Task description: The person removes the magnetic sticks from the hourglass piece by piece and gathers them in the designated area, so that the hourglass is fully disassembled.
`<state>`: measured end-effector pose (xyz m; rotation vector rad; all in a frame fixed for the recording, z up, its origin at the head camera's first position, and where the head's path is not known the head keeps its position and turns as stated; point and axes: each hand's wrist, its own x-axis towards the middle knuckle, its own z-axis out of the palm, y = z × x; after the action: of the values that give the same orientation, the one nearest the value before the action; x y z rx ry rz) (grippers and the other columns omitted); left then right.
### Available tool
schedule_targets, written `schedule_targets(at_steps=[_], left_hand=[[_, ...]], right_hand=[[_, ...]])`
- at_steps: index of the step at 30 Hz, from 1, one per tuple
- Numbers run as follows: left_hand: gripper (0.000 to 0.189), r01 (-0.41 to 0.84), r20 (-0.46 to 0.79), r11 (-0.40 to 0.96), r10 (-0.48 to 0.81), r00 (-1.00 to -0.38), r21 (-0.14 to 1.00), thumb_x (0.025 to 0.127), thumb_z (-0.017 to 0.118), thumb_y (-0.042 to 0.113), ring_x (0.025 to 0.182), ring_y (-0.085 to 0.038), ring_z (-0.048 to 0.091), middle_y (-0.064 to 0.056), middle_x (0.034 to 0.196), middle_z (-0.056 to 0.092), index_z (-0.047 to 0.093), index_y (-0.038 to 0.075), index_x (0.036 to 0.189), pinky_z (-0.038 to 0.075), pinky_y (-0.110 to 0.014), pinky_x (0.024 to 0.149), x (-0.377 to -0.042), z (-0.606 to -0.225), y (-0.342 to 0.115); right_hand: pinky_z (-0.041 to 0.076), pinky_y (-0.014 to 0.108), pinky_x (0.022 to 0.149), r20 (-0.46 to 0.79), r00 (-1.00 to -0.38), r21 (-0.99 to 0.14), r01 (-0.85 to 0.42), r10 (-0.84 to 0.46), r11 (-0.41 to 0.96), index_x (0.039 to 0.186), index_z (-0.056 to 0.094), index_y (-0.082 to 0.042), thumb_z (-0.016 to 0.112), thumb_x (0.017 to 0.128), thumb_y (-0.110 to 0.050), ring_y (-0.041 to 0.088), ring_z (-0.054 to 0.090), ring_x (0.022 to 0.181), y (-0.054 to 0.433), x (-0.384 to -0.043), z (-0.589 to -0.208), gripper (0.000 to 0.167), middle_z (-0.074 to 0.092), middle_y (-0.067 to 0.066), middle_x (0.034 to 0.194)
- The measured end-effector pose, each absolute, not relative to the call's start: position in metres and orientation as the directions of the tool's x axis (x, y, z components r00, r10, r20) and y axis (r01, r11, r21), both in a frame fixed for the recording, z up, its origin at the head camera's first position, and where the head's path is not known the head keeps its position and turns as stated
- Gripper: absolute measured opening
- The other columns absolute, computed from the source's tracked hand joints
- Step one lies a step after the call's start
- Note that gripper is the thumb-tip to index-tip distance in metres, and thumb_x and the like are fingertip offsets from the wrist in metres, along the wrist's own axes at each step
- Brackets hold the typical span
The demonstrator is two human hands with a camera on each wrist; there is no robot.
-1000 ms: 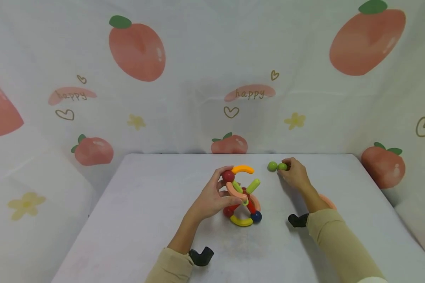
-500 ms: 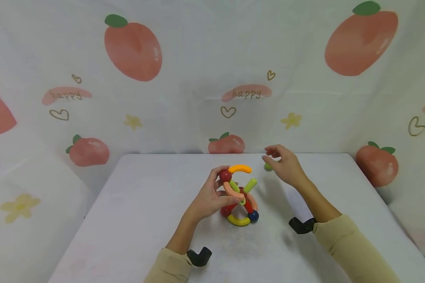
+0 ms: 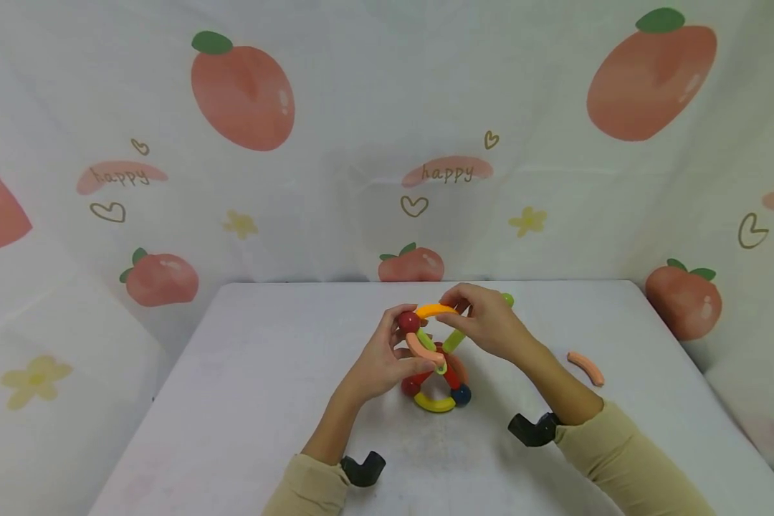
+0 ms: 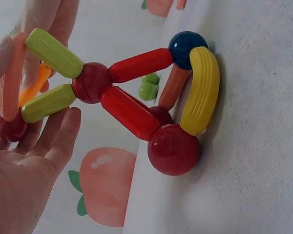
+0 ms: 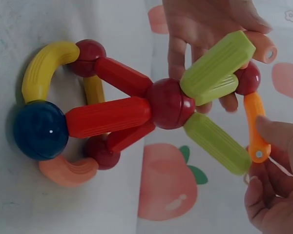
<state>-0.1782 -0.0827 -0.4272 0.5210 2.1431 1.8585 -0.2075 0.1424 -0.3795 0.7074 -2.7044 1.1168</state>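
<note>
Pinching orange rod (image 3: 431,310), right hand (image 3: 488,322) | gripping top of ball-and-rod frame (image 5: 171,103), left hand (image 3: 385,364) | rod between hands

The left hand (image 4: 22,180) supports one end of a rod-and-ball assembly (image 4: 93,84). The thumb touches a pink curved rod (image 4: 12,80); the fingers lie against an end red ball (image 4: 10,128) and a light green rod (image 4: 49,103). Opposite the palm, the right hand (image 4: 46,14) reaches an orange curved rod (image 4: 35,87). Beyond the left fingertips, a central red ball (image 4: 90,82) connects two light green rods to two red rods (image 4: 129,112). Farthest from the hand, a yellow curved rod (image 4: 202,92) links a blue ball (image 4: 187,48) and a large red ball (image 4: 173,148) at the tabletop (image 4: 254,161). Two green balls (image 4: 147,91) appear behind the assembly.
</note>
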Motion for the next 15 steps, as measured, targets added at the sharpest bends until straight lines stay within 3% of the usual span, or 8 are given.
schedule_targets(at_steps=[5, 9, 15], left_hand=[[0.089, 0.111, 0.051, 0.114, 0.432, -0.901, 0.987, 0.085, 0.084, 0.018, 0.135, -0.024, 0.053, -0.002, 0.146, 0.049, 0.028, 0.019, 0.154, 0.054, -0.038, 0.107, -0.1788, -0.4275, -0.083], [0.088, 0.123, 0.063, 0.111, 0.433, -0.899, 0.986, 0.085, 0.084, 0.02, 0.134, -0.023, 0.053, -0.003, 0.145, 0.05, 0.028, 0.02, 0.153, 0.054, -0.037, 0.107, -0.179, -0.4275, -0.083], [0.082, 0.153, 0.101, 0.089, 0.429, -0.898, 0.984, 0.087, 0.082, 0.017, 0.129, -0.024, 0.057, -0.009, 0.142, 0.054, 0.03, 0.021, 0.15, 0.055, -0.035, 0.105, -0.1787, -0.4297, -0.084]], right_hand=[[0.062, 0.027, 0.077, 0.352, -0.858, -0.594, -0.514, -0.374, 0.619, 0.114, 0.073, -0.008, 0.079, 0.089, -0.017, 0.016, 0.068, 0.088, 0.1401, -0.2051, -0.3851, 0.027, 0.074, 0.004, 0.105], [0.064, 0.035, 0.08, 0.377, -0.847, -0.574, -0.531, -0.375, 0.623, 0.114, 0.074, -0.007, 0.078, 0.09, -0.017, 0.019, 0.069, 0.089, 0.1392, -0.2038, -0.3876, 0.026, 0.072, 0.006, 0.103], [0.062, 0.032, 0.072, 0.384, -0.88, -0.6, -0.467, -0.279, 0.65, 0.114, 0.073, -0.005, 0.075, 0.093, -0.018, 0.022, 0.069, 0.085, 0.1444, -0.2045, -0.3855, 0.025, 0.07, 0.008, 0.101]])
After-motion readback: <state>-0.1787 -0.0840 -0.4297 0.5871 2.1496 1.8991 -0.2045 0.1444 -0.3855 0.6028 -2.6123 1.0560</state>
